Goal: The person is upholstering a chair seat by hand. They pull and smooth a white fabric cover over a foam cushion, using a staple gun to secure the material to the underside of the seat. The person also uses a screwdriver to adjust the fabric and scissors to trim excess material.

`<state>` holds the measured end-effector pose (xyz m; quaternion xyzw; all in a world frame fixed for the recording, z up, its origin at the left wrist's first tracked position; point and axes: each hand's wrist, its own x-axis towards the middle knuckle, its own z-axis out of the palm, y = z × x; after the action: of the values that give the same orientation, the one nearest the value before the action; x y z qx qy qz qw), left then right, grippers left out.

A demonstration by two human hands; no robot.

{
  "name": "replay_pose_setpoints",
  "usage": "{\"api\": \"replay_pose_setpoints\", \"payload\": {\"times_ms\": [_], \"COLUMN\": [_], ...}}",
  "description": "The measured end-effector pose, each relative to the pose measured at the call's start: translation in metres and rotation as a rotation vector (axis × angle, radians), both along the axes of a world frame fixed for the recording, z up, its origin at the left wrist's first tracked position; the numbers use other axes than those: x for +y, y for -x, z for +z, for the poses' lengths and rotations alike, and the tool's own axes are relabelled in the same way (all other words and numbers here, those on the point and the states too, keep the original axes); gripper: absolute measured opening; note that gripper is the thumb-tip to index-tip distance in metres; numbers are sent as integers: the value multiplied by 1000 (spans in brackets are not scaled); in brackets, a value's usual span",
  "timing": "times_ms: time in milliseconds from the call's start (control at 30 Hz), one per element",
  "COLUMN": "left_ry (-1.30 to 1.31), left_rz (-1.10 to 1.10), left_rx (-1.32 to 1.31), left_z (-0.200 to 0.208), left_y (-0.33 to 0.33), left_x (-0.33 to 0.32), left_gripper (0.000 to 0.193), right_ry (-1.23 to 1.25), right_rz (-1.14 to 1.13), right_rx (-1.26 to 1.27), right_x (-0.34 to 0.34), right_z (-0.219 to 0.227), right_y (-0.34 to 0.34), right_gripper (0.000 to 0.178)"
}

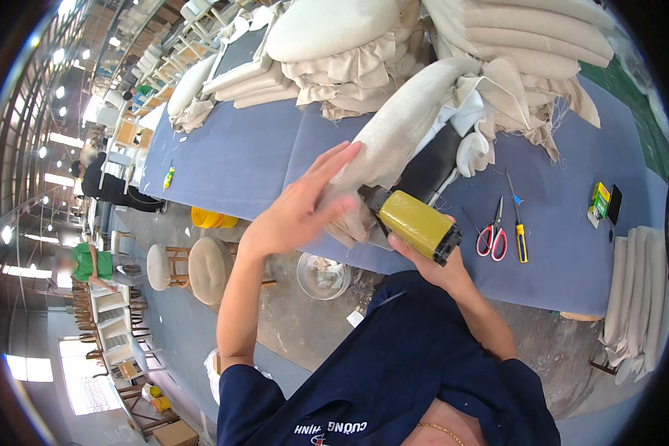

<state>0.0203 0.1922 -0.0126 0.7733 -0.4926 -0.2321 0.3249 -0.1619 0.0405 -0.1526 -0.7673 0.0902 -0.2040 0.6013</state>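
A fabric-covered seat cushion (416, 111) in beige stands tilted on the blue-topped table, its dark underside (431, 160) facing right with loose cloth and white padding along the edge. My left hand (293, 204) lies against its near end, fingers stretched out and apart, partly blurred. In my right hand (435, 264) is a yellow and black staple gun (418, 223), its nose at the cushion's near lower edge. The handle is mostly hidden by the gun's body, and whether the nose touches the cloth I cannot tell.
Red-handled scissors (492, 236) and a yellow screwdriver (521, 236) lie right of the staple gun, near a small green-yellow box (599, 204). Stacked cushions (342, 37) fill the table's far side. Stools (209, 271) and a round bin (323, 275) stand on the floor; people work at left.
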Motion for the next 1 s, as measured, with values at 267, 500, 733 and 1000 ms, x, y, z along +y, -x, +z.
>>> {"api": "replay_pose_setpoints", "payload": {"times_ms": [267, 500, 733, 1000], "left_ry": [221, 244, 254, 212], "left_rz": [338, 398, 347, 286], "left_rx": [-22, -222, -188, -195], "left_z": [-40, -35, -35, -34], "left_y": [15, 39, 48, 59], "left_x": [2, 3, 1, 2], "left_gripper": [43, 48, 56, 64], "right_ry": [265, -85, 172, 259], "right_rz": [-155, -21, 19, -54], "right_rx": [-227, 19, -43, -154], "right_x": [5, 3, -1, 3], "right_z": [-6, 5, 8, 4], "right_y": [-3, 6, 19, 25], "right_gripper": [30, 33, 34, 28]}}
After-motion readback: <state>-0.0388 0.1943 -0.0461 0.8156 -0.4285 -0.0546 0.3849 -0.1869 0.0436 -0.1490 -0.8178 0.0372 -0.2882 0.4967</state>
